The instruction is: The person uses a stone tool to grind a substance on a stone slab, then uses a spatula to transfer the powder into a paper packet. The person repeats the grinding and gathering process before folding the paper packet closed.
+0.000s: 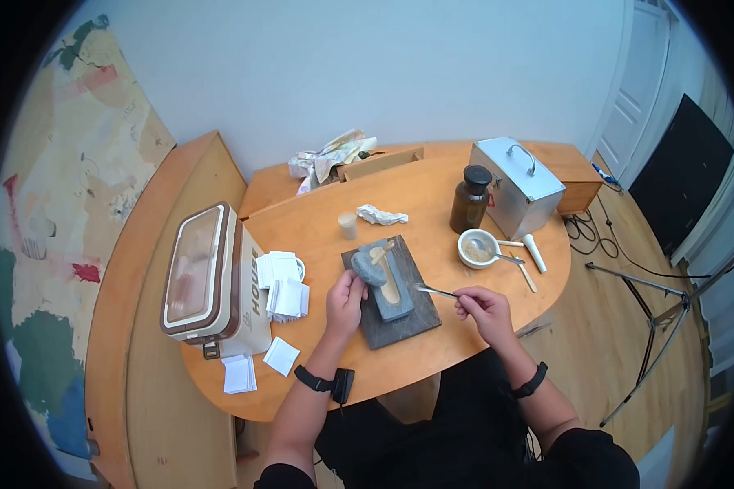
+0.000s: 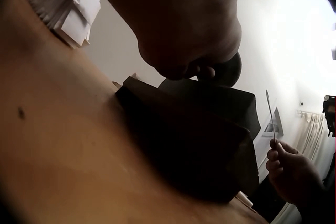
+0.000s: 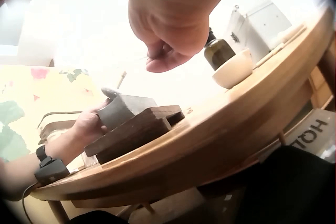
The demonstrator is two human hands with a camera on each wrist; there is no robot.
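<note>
My left hand grips a grey stone grinding wheel with a short wooden handle, tilted over the left side of a stone trough. Tan powder lies in the trough's long hollow. The trough rests on a dark board, whose edge fills much of the left wrist view. To the right, my right hand pinches a thin metal spatula between thumb and fingers. The spatula's tip points left, close to the trough's right side. In the right wrist view, my right hand hides most of the spatula.
At the right stand a white bowl of powder, a white pestle, a brown bottle and a silver case. Behind the trough are a small cup and crumpled tissue. Paper stacks and a cream box stand left.
</note>
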